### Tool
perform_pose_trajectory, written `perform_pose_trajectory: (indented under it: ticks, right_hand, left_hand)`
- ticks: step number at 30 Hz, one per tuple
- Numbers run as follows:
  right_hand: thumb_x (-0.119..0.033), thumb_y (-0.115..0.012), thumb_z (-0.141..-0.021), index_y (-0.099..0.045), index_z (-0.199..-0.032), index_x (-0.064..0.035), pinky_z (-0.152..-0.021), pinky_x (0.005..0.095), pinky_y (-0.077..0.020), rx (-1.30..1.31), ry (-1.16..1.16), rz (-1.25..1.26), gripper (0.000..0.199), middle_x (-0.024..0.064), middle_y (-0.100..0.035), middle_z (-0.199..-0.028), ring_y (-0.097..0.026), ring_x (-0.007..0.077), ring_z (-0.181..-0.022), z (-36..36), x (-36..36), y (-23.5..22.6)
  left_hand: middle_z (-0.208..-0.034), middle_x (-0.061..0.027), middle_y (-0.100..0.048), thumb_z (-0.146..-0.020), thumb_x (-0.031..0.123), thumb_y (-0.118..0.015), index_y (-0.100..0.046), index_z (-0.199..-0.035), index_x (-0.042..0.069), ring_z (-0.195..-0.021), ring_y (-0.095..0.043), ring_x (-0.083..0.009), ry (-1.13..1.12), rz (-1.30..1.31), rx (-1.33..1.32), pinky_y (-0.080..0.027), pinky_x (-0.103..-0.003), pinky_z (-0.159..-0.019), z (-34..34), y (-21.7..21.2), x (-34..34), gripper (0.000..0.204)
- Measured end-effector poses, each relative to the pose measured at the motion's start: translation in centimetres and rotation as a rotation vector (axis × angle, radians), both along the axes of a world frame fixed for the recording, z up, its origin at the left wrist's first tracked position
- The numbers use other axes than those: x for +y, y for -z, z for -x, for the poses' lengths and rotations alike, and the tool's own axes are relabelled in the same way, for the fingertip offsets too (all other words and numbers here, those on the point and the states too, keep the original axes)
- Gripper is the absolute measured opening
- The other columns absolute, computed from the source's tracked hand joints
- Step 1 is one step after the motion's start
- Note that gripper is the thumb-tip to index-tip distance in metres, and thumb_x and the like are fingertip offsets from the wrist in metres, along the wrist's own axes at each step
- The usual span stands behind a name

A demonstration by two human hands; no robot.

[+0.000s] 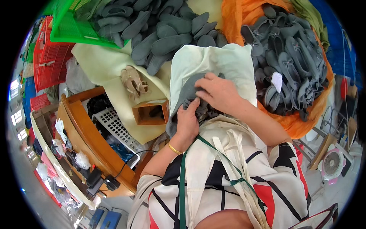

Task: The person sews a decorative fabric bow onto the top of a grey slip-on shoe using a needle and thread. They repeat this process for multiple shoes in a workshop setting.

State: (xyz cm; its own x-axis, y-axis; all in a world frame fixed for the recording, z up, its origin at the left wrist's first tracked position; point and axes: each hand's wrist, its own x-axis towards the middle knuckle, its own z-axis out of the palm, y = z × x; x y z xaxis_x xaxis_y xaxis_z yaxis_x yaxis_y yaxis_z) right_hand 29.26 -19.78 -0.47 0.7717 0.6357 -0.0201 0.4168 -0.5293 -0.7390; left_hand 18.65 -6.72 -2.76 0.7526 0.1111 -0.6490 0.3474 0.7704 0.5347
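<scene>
Nearest the camera, the person wore a patterned top under a pale apron [213, 133] with green ties. Just above the apron, the left hand [187, 123], a gold bangle [174, 149] at its wrist, was closed in a pinch on the bunched edge of a grey shoe upper [190, 89]. The right hand [219, 92] lay over the same piece from above, fingers curled down and pressing the grey material; whether it truly gripped or only held the fabric flat could not be told. The upper rested on a pale cream cloth [228, 63] draped in front of the person, right at the chest, between both hands.

To handle this piece well, it seemed wise to keep the left pinch firm on the edge while the right hand smoothed the fabric outward, so that the upper lay flat without creases.

To the left sat a small open wooden box [150, 112], a white perforated tray [114, 128] and a wooden bench edge [82, 133]. A pair of beige sandals [133, 81] lay on the pale sheet beyond.

Further off, a heap of grey soles [167, 30] spilled beside a green plastic crate [68, 26], with a red crate [47, 57] at the far left. On the right, a pile of finished grey shoes [289, 57] rested on an orange cloth [244, 13], and a small pink fan [332, 164] stood on the floor.
</scene>
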Motion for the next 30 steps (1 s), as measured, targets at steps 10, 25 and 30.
perform_pose_trajectory:
  ticks: [10,25,30]
  right_hand:
    - [-0.021,-0.052,-0.104,-0.05,-0.1,-0.0073,-0.053,0.0224,-0.0462,0.983,0.288,-0.685,0.014,0.0043,-0.063,-0.08,-0.059,0.0086,-0.06,-0.1,-1.8,-1.9]
    - [-0.011,-0.059,-0.096,-0.052,-0.087,-0.0116,-0.043,0.0243,-0.0278,0.786,0.875,-1.333,0.011,-0.006,-0.037,-0.058,-0.036,0.0074,-0.046,3.4,-13.2,-1.1]
    - [-0.014,-0.058,-0.098,-0.055,-0.096,-0.0088,-0.048,0.0243,-0.0297,0.812,0.869,-1.467,0.006,-0.0034,-0.042,-0.063,-0.037,0.0087,-0.051,5.6,-15.8,1.1]
  left_hand:
    - [-0.096,-0.0009,-0.066,-0.094,0.009,-0.067,-0.065,-0.102,0.002,-0.084,-0.059,-0.0076,0.228,-0.342,-0.086,-0.048,-0.024,-0.075,-0.3,-2.2,-1.2,0.011]
    - [-0.083,-0.0187,-0.064,-0.072,0.031,-0.079,-0.063,-0.081,0.002,-0.083,-0.061,-0.0383,1.797,-1.457,-0.828,-0.048,-0.046,-0.072,-11.9,-1.0,0.1,0.034]
    - [-0.082,-0.0186,-0.063,-0.084,0.027,-0.073,-0.066,-0.092,0.005,-0.083,-0.062,-0.0372,1.151,-1.301,-0.895,-0.049,-0.046,-0.073,-8.2,0.6,0.5,0.025]
